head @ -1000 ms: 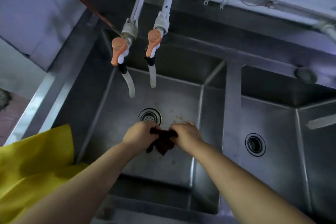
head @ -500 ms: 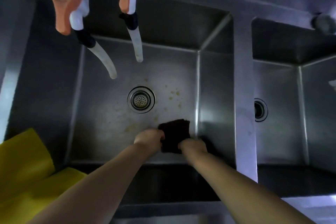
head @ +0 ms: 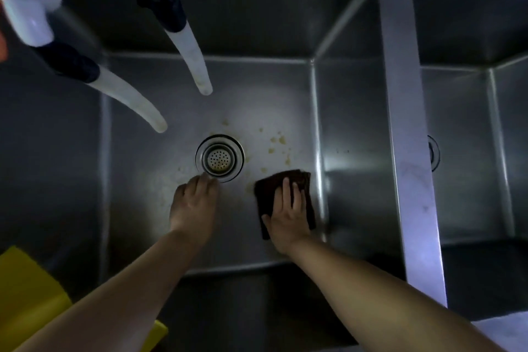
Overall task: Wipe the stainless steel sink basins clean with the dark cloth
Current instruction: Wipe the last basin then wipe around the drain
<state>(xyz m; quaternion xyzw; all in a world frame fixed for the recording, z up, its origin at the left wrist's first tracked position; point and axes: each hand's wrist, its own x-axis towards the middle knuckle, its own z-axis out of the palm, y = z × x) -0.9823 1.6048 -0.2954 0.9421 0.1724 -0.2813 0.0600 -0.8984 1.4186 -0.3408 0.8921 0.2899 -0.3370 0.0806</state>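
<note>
The right hand lies flat on the cloth, fingers straight and spread, pressing it onto the floor of the left basin close to that basin's right wall. The left hand holds nothing; its fingers are straight and rest on the basin floor, the tips touching the near rim of the drain.

Wiping looks barely begun. Yellowish specks lie scattered on the steel just beyond the right fingers, between the cloth and the drain, and a fainter smear sits just left of the left fingertips. Only the small patch under the cloth is being covered now. Still to do, as I judge it: the rest of this floor, its walls and corners, and then the right basin, well to the right of the fingers past the divider, which shows no sign of being wiped. Two hoses hang above and beyond both hands.
</note>
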